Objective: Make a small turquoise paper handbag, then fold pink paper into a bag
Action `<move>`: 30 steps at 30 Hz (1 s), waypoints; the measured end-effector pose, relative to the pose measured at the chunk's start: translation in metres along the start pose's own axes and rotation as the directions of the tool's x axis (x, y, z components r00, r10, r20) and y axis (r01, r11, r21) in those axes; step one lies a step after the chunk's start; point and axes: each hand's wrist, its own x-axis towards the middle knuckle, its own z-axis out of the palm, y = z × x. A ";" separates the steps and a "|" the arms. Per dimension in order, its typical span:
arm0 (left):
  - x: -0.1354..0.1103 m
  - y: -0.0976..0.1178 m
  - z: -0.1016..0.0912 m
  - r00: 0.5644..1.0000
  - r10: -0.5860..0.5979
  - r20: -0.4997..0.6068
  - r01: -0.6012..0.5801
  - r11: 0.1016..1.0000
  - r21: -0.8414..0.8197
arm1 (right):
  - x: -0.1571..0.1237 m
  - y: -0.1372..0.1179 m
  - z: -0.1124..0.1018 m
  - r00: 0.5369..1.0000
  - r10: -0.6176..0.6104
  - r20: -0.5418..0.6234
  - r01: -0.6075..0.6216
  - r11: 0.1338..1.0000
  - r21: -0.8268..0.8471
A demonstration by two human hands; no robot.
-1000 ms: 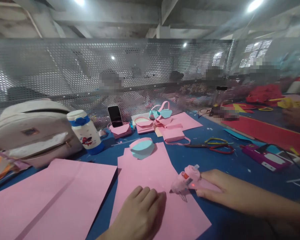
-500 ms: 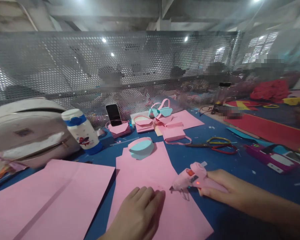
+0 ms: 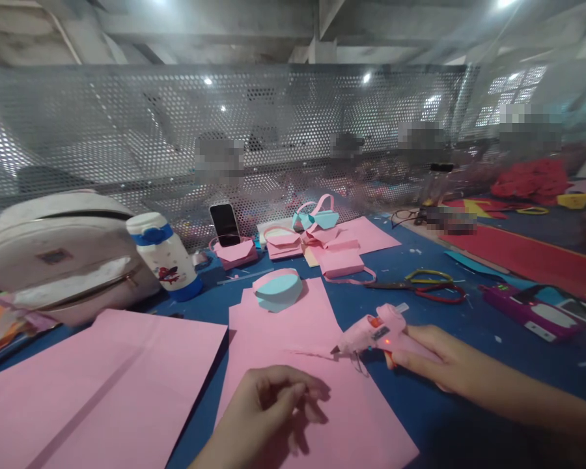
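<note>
My right hand (image 3: 427, 355) is wrapped round the handle of a pink hot glue gun (image 3: 378, 333); its red light is lit. The gun's dark nozzle points left, at the end of a thin, ragged pink strip (image 3: 308, 353) on a pink paper sheet (image 3: 268, 339). My left hand (image 3: 278, 407) hovers above the same sheet, fingers loosely curved and apart, with nothing visible in it. At the sheet's far end lies a small pink and light-blue paper bag (image 3: 278, 291). The glue gun's thin wire stand (image 3: 359, 365) hangs under its front.
More pink sheets (image 3: 141, 365) lie at left, near a white bottle (image 3: 168, 260) and a backpack (image 3: 63, 254). Several small paper bags (image 3: 342, 260) and a phone (image 3: 224, 225) stand behind. Scissors (image 3: 430, 286) and a purple power strip (image 3: 522, 312) lie at right. A perforated metal screen (image 3: 273, 111) closes the back.
My left hand has turned and loosened its fingers, and the thin pink strip now shows beyond it. The glue gun has tilted and risen slightly, still in my right hand.
</note>
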 end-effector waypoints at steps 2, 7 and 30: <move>0.004 0.013 -0.016 0.984 0.171 -0.059 -0.145 0.939 0.311 | 0.001 0.000 -0.001 1.000 -0.011 0.001 0.011 1.000 0.004; 0.020 0.029 -0.049 0.924 0.382 -0.008 -0.263 0.652 0.711 | 0.001 -0.001 -0.004 0.999 -0.048 0.012 0.048 0.999 -0.016; 0.038 0.016 -0.054 0.962 0.272 0.036 -0.223 0.700 0.678 | 0.002 0.001 -0.005 0.994 -0.109 0.006 0.108 0.992 0.072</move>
